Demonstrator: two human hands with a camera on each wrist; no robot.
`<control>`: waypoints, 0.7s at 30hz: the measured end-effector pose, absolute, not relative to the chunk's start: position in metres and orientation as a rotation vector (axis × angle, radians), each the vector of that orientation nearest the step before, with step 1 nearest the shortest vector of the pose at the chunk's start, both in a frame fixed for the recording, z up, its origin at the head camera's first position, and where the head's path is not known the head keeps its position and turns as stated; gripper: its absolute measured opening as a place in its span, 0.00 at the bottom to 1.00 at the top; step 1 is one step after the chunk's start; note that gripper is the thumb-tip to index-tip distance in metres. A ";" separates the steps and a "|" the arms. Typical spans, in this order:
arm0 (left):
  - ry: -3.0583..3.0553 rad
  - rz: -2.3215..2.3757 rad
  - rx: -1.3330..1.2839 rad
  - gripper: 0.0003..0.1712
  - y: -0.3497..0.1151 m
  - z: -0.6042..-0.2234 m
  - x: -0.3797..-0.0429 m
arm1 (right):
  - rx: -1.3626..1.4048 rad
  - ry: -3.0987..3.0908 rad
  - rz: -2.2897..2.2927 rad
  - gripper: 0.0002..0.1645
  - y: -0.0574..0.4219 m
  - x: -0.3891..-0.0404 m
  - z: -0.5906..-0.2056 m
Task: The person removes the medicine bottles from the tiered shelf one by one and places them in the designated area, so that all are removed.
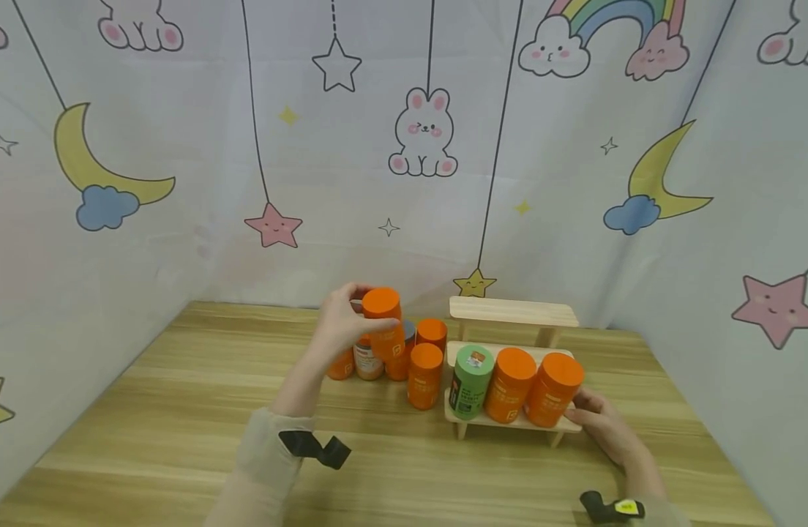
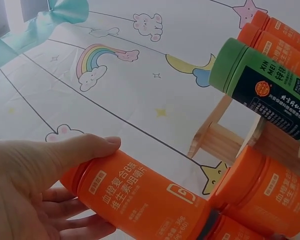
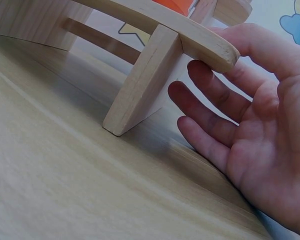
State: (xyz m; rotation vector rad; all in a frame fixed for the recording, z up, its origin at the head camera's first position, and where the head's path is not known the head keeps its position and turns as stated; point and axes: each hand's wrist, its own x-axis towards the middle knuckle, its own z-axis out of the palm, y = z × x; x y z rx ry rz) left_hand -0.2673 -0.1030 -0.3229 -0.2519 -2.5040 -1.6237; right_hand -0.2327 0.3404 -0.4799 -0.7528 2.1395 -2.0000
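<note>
My left hand holds an orange supplement bottle up above a group of bottles on the table. In the left wrist view the thumb lies along that bottle, with fingers curled beneath. On the right, my right hand grips the end of the lowest step of a wooden tiered rack. The right wrist view shows its other fingers loosely bent under the step's rounded end. A green bottle and two orange bottles stand in a row on that step.
Several bottles stand left of the rack: an orange one in front, another orange one behind, and one with a pale label. The rack's upper steps rise behind its filled row. A printed cloth encloses the wooden table.
</note>
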 end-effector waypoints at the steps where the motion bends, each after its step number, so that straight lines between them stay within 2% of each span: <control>1: -2.508 -1.621 -0.252 0.38 -0.103 -0.323 -0.267 | -0.754 2.141 -2.000 0.28 0.340 -0.233 -0.480; 21: -2.700 -1.415 -0.425 0.35 -0.103 -0.351 -0.274 | -0.729 2.163 -1.993 0.28 0.341 -0.234 -0.482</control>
